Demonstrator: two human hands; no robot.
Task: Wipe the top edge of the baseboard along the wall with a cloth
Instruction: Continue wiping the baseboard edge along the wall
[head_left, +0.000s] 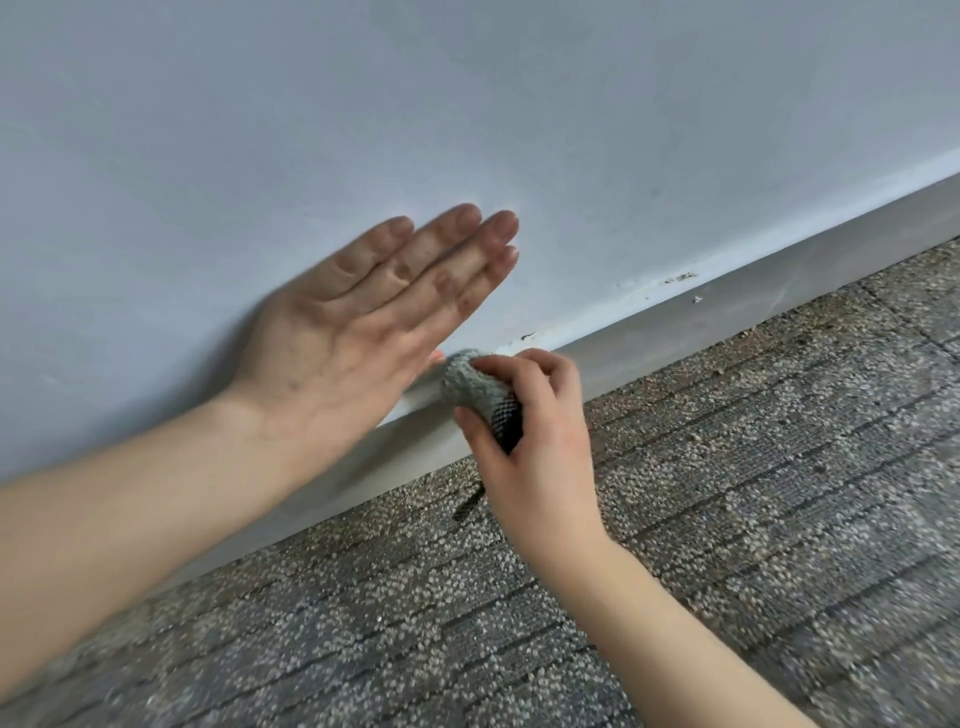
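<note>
Gripping a bunched grey-green cloth (475, 387), the right hand (535, 441) sits just below the middle of the frame, thumb and curled fingers closed round the wad. The upper end of the cloth presses on the top edge of the baseboard (727, 317), at the seam where it meets the wall (467, 104). A dark netted part of the cloth shows between thumb and palm, and a dark strip of it hangs below the hand, over the carpet (727, 519).

The left hand (358, 322) lies left of centre, spread flat against the wall with fingers straight and together, pointing toward the upper right; it holds nothing. Its lower edge is just beside the cloth, and I cannot tell if they touch. The left forearm runs in from the lower left edge, the right one from the bottom right.

The baseboard is a pale grey band that slants from the lower left up to the right edge of the frame. Right of the cloth, small dark chips and white flecks mark the seam. The speckled grey carpet fills the lower right, with some brownish grit along the foot of the baseboard
</note>
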